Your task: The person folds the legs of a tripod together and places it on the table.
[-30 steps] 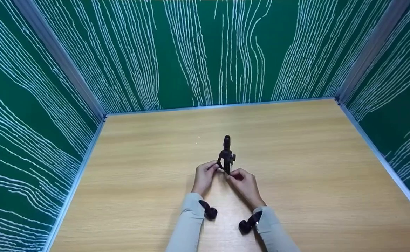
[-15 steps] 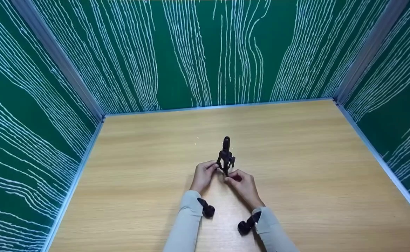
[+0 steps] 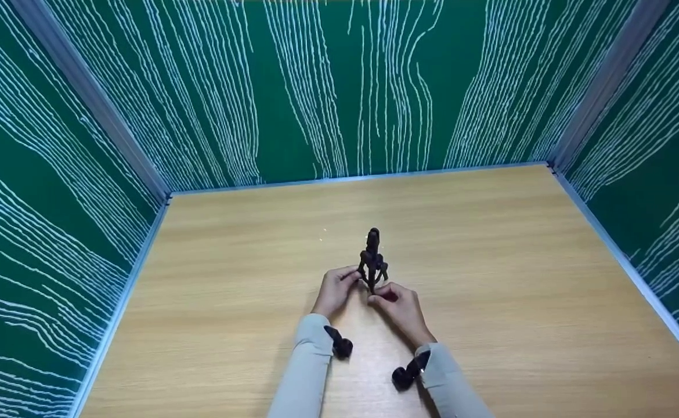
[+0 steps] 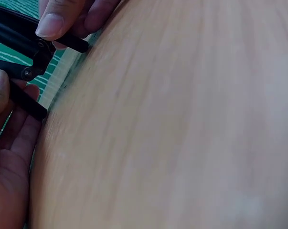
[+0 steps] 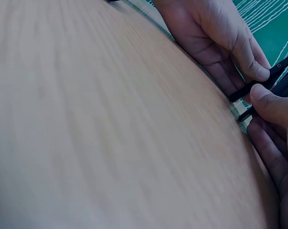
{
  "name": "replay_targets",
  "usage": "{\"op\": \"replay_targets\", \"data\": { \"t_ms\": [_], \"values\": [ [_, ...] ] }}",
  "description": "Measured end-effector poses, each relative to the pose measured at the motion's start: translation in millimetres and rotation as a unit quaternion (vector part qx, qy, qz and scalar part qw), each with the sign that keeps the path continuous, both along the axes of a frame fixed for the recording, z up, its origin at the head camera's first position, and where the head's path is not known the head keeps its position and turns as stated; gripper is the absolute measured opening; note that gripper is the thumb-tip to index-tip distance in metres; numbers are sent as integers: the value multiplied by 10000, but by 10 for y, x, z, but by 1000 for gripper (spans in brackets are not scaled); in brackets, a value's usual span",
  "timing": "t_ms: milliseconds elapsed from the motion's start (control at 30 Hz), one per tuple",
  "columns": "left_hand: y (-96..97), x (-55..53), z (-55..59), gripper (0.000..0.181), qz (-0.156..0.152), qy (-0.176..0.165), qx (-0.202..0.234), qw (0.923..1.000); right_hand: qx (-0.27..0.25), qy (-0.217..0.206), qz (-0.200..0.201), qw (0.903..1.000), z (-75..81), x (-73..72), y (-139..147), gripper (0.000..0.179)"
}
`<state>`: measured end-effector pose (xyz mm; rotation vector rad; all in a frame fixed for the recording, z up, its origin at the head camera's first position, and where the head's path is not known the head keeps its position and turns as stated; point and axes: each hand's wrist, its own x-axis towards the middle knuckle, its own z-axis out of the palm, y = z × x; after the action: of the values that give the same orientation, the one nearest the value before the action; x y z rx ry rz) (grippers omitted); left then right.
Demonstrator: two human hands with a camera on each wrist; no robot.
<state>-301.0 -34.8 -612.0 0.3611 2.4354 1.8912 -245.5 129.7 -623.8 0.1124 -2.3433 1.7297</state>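
A small black tripod (image 3: 372, 261) stands upright near the middle of the table, its legs partly spread. My left hand (image 3: 333, 290) pinches one leg between thumb and fingers, on the left side. On the near side, my right hand (image 3: 400, 307) pinches the foot end of another leg. In the left wrist view, a black leg (image 4: 26, 100) lies between the left thumb and fingers, and the right fingers hold a second one above it. The right wrist view has both hands close together on two legs (image 5: 251, 90). The tripod's top is outside both wrist views.
The wooden table (image 3: 246, 261) has green walls (image 3: 287, 116) with white wavy lines on its far, left and right sides. A few tiny pale specks (image 3: 322, 234) lie beyond the tripod. Black camera mounts (image 3: 342, 348) sit at both sleeve cuffs.
The tripod has turned slightly in the hands, and its right-hand leg now stands out farther from the middle. Both hands keep their holds. The whole view has shifted a little.
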Motion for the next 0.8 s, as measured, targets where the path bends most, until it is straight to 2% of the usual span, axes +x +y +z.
{"op": "replay_targets", "data": {
  "t_ms": [333, 567, 633, 800],
  "values": [
    [3, -21, 7, 23, -297, 124, -34, 9995, 65, 71, -11, 10000, 4, 8, -2, 14],
    [10, -55, 5, 24, -360, -59, -149, 9992, 12, -96, -12, 10000, -12, 14, -19, 15],
    [15, -46, 39, 23, -393, -90, -148, 9991, -13, -142, -8, 9999, -15, 10, -20, 16],
    [7, 63, 254, 21, -503, 1, -71, 9987, 25, -199, 11, 9998, -8, 4, -10, 16]
  ]
}}
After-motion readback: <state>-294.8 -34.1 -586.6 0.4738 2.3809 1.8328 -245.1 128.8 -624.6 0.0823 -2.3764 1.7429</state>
